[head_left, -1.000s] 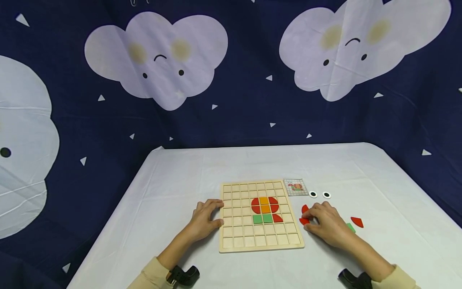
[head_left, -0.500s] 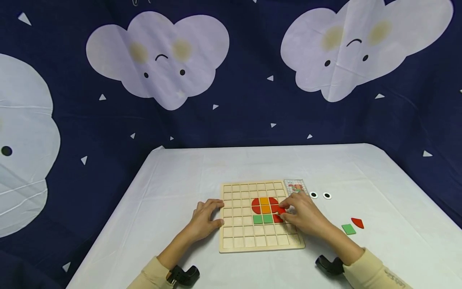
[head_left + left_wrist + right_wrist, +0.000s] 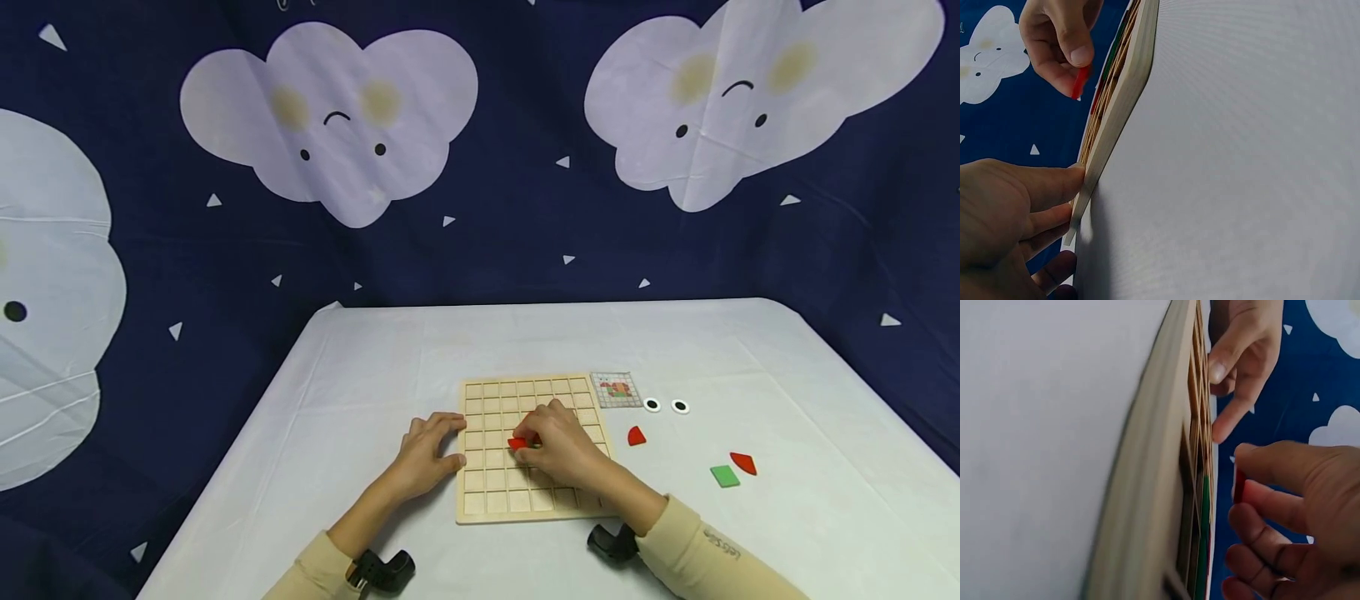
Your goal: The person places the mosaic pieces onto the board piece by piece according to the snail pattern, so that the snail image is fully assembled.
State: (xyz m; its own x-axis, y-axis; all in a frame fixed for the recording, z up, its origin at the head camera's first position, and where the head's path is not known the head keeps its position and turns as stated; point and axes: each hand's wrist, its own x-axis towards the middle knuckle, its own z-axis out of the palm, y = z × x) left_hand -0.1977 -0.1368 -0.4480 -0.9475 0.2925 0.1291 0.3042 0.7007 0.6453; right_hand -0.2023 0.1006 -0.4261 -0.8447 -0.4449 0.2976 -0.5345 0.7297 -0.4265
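A wooden grid board [image 3: 480,502] lies on the table. My left hand [image 3: 427,454] rests against its left edge, thumb and fingers fairly straight and touching the rim. Over the left-middle cells, my right hand [image 3: 561,446] pinches a red quarter-round piece [image 3: 517,444] between thumb and index finger. In the right wrist view this red piece [image 3: 1239,486] is held above the board surface, apart from it. A green piece [image 3: 1204,512] sits in the grid there. In the head view, my right hand hides most of the coloured pieces set in the board.
Right of the board lie a red piece [image 3: 636,436], another red piece [image 3: 743,463] and a green square [image 3: 725,476]. Behind them are two eye discs [image 3: 652,405]. A small pattern card [image 3: 617,390] touches the board's back right corner.
My right hand has picked up one red piece from the table right of the board and carried it left over the grid. The left hand stays at the board's edge.
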